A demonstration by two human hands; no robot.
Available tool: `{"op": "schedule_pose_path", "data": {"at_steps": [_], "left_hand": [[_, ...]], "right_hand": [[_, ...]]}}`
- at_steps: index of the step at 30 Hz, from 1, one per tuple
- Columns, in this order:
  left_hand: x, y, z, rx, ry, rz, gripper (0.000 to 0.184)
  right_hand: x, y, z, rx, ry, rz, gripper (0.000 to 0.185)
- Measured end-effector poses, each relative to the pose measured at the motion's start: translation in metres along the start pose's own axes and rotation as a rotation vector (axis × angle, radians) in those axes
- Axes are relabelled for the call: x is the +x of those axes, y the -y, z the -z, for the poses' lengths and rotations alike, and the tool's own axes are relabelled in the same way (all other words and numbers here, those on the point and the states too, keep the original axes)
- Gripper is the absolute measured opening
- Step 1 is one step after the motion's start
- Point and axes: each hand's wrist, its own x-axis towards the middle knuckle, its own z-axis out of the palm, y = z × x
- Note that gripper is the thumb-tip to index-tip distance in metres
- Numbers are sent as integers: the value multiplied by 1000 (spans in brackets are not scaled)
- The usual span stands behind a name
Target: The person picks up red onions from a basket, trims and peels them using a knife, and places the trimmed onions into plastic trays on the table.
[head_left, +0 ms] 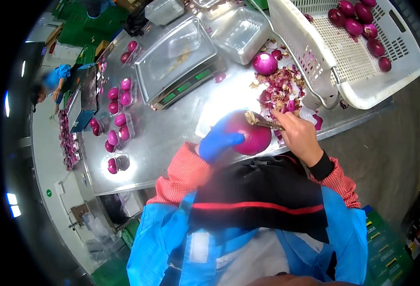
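Note:
My left hand (219,138), in a blue glove, is wrapped round a large red onion (252,139) close to my body. In my bare right hand (298,135) is a small knife (268,124), its blade across the top of the onion. A pale brown bit of onion end (251,117) sits at the blade's tip. Just beyond my hands, loose skins and trimmings (283,88) lie heaped on the metal table (164,159), with a whole red onion (265,64) at the heap's far edge.
A white crate (357,88) with several onions stands at the right, its metal handle near the skins. A scale (179,62) and clear trays (242,35) are at the back. Packed onions (120,119) stand at left. Another person (57,78) is at far left.

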Motion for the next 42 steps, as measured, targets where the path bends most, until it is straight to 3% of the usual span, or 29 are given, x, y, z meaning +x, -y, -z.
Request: {"op": "schedule_pose_path", "data": {"at_steps": [4, 7, 9, 10, 12, 13, 17, 20, 23, 30, 33, 36, 38, 42], "left_hand": [[7, 3, 0, 250, -103, -128, 79], [2, 13, -3, 506, -290, -274, 82], [6, 17, -3, 191, -290, -234, 82], [9, 16, -7, 33, -293, -215, 83], [9, 20, -10, -235, -112, 15, 82], [6, 23, -8, -300, -80, 100, 80], [17, 18, -20, -142, -181, -143, 76], [21, 16, -19, 59, -156, -346, 80], [19, 10, -32, 84, -180, -342, 86], [15, 33, -7, 71, -229, -353, 95], [13, 31, -11, 65, -205, -336, 97], [11, 34, -9, 100, -223, -315, 97], [11, 31, -7, 83, -242, -293, 96], [4, 25, -11, 98, -155, -239, 87]], "right_hand": [[-8, 6, -1, 445, 73, -238, 37], [-8, 9, -17, 1140, 146, -524, 46], [-3, 15, -22, 1451, 145, -692, 52], [-1, 13, -25, 1415, 167, -687, 51], [1, 10, -29, 1342, 214, -676, 48], [1, 11, -28, 1124, 142, -588, 45], [0, 18, -12, 330, -92, -255, 35], [2, 30, 0, 70, -9, -231, 35], [6, 27, -6, -19, -29, -194, 36], [-10, 28, -8, 86, -3, -329, 35], [-6, 28, -13, 187, -89, -201, 37], [2, 26, -13, 620, -96, -471, 37], [8, 29, -1, 1135, -145, -649, 42], [21, 23, -18, 915, 7, -549, 24]]}}
